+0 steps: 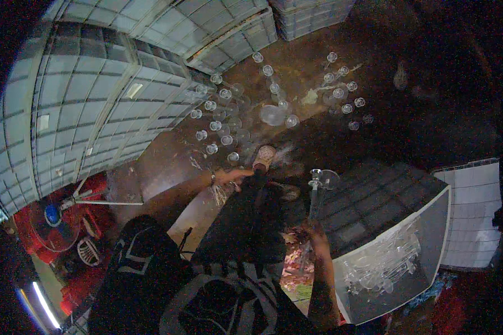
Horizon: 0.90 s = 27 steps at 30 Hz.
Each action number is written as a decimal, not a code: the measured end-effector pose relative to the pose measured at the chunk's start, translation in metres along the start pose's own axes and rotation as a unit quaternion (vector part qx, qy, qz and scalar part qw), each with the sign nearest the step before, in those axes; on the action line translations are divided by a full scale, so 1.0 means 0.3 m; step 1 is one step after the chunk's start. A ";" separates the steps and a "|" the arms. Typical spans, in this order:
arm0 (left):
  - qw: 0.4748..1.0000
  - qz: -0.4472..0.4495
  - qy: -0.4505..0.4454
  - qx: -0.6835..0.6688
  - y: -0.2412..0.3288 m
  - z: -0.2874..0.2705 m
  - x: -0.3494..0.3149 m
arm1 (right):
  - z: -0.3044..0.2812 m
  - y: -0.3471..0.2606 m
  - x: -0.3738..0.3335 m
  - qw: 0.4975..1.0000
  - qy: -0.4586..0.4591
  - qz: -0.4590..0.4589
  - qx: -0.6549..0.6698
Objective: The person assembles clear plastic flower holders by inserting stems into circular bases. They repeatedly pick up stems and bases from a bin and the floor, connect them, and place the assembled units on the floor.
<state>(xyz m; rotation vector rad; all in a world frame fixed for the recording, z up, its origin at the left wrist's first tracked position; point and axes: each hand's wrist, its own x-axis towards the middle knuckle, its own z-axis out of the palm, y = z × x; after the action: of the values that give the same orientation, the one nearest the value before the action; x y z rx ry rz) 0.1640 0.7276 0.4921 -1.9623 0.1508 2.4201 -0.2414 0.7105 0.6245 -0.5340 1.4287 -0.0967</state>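
My right hand [314,230] is closed around the lower end of a tall clear stemmed piece [315,195], shaped like a candle holder, with a cup-like top and a round clear disc beside it. My left hand [232,177] reaches in front of my dark-clothed legs, fingers stretched out, with nothing plainly in it. Pale thin strands [218,195] show just below that hand; whether they touch it I cannot tell. Across the floor stand several similar clear stemmed pieces [226,139], in groups at left, middle and right [338,93].
An open grey bin [448,223] to my right holds a heap of clear stemmed pieces [383,262]. Stacked grey-white crates [95,111] wall off the left. A clear round disc [273,115] lies among the standing pieces. Red items and a white metal bracket [103,201] sit at lower left.
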 end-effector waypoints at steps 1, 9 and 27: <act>0.999 0.008 0.042 0.024 -0.004 -0.090 0.023 | -0.009 0.016 0.021 0.998 -0.019 0.006 0.052; 0.921 0.086 0.262 0.277 0.030 -0.486 0.391 | 0.059 -0.040 0.038 0.992 0.006 0.044 0.117; 0.779 0.257 0.404 0.404 0.087 -0.775 0.711 | 0.209 0.001 0.139 0.977 0.080 0.073 0.183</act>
<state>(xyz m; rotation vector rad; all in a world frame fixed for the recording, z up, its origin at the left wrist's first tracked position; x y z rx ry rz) 0.3443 0.6715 0.2380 -2.4047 1.5815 1.0205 -0.1748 0.7134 0.5894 -0.1188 1.5565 -0.2841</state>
